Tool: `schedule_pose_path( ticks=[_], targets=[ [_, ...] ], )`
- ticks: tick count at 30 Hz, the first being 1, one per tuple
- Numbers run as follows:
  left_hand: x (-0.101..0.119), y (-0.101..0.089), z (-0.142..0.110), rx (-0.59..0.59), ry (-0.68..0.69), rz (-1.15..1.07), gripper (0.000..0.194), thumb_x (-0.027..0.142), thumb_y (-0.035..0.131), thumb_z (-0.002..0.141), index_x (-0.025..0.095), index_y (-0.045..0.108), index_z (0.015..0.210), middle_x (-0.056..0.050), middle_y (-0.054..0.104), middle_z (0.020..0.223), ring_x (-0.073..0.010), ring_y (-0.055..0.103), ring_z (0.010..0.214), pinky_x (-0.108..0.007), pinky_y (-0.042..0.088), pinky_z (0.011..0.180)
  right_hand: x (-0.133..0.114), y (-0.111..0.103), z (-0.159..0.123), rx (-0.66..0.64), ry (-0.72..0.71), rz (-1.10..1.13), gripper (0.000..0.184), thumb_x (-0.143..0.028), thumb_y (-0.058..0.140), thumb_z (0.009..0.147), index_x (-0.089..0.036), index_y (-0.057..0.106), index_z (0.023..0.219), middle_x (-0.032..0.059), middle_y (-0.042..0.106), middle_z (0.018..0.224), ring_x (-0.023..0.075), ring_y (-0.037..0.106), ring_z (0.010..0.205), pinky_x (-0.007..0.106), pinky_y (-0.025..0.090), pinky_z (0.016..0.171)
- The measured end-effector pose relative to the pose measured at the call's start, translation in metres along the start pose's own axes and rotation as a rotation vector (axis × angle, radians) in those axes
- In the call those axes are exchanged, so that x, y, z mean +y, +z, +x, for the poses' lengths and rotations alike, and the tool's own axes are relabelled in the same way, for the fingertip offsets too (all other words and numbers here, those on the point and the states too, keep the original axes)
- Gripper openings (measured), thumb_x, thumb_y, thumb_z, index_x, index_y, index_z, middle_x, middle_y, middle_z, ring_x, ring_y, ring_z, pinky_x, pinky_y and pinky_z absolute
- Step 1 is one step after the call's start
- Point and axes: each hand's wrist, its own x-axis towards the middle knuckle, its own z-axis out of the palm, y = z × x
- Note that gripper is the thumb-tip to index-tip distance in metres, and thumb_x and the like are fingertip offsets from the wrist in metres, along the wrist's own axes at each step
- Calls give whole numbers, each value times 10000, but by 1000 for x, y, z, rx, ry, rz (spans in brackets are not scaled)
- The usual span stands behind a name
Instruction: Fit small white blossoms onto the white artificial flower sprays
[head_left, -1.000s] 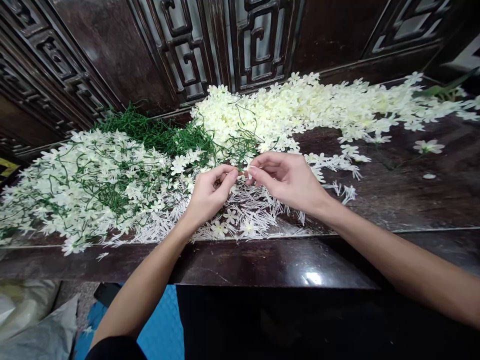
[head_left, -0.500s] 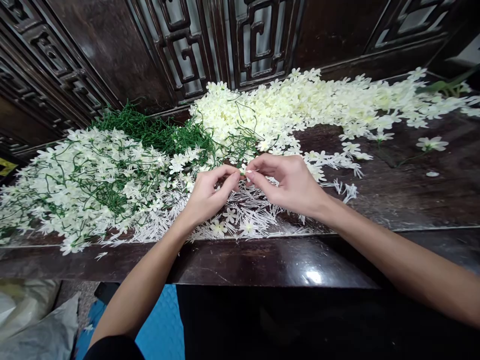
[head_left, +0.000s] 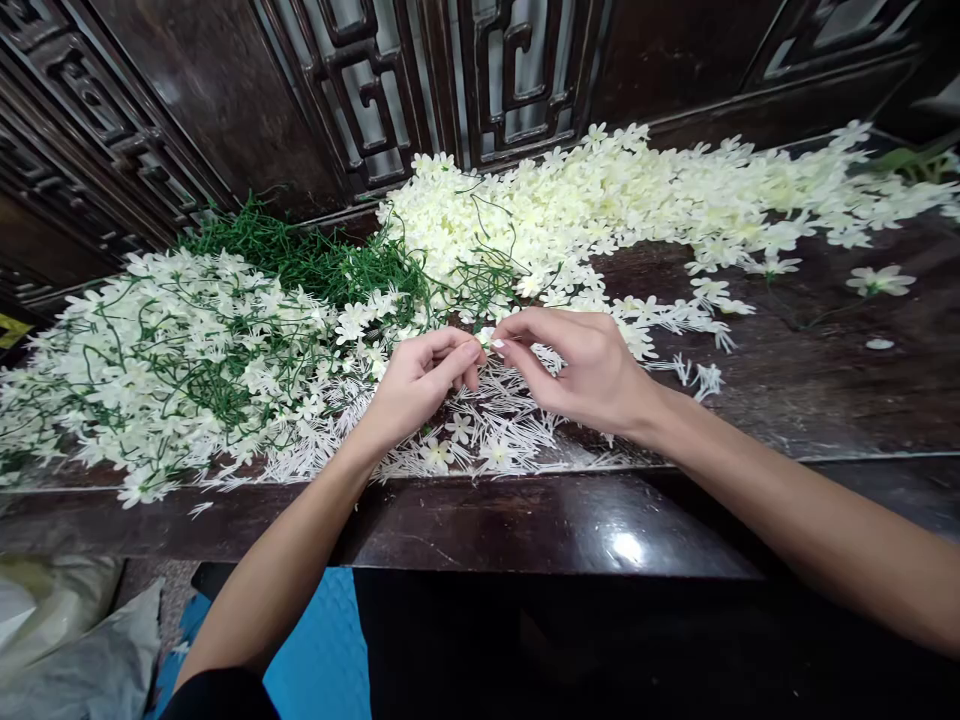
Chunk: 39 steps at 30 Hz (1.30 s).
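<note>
My left hand [head_left: 431,375] is closed, thumb and forefinger pinched together at a small white artificial flower [head_left: 486,338] with a bit of green. Fingertips of my right hand [head_left: 574,365] pinch at the same small piece from the other side. Most of it is hidden by the fingers. Beneath both hands lie many thin white stamen sprigs [head_left: 510,420] and a few loose blossoms [head_left: 437,455]. To the left spreads a heap of white flowers on green stems [head_left: 187,360]. Behind the hands is a long pile of cream flower heads [head_left: 555,215].
Bare green stems [head_left: 300,255] are bunched at the back left. A single flower [head_left: 879,281] lies on the dark wooden bench [head_left: 810,390] at right. Carved wooden panels [head_left: 517,80] rise behind. Plastic bags [head_left: 82,640] sit on the floor at lower left.
The fingertips have shifted slightly around the small piece, and its white part now shows between them. Both hands stay in nearly the same place; the view has tilted a little.
</note>
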Motion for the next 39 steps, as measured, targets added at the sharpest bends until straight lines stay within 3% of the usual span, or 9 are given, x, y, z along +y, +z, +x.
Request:
schedule_pose_path(
  ticks=[8,17,25,34,39],
  targets=[
    [1,2,0,32,26,-10,199,292,533,904,206,632,754,-13,594,657,-121,537,628,-255,434,597,-2,-3,2,38,4,85,167,-238,527,891,-251,693,888,47,728,844,215,654,718,419,546,611],
    [2,3,-1,28,43,31,190,302,554,902,195,628,764,-11,600,639,-100,495,554,-240,393,518,-5,-7,4,-37,-16,49,203,-175,477,863,-238,670,868,56,709,826,200,622,669,389,506,577],
    [0,7,-3,28,9,-36,212,300,560,902,180,633,743,-13,609,602,-81,488,495,-214,386,462,-4,-1,-2,14,-128,-96,232,-124,421,902,-199,640,917,75,713,831,199,651,713,384,546,633],
    [-5,13,-6,101,154,77,202,224,541,919,166,625,745,3,610,603,-57,456,463,-185,330,410,-6,3,-4,109,-284,-270,224,-34,452,878,-184,614,911,54,719,769,166,664,651,306,584,578],
    [-10,15,-7,186,354,236,169,165,525,921,173,671,837,15,609,595,-70,511,490,-189,373,440,-8,4,-5,157,-275,-221,199,-22,479,849,-156,618,898,64,709,733,172,644,601,305,541,483]
  ],
)
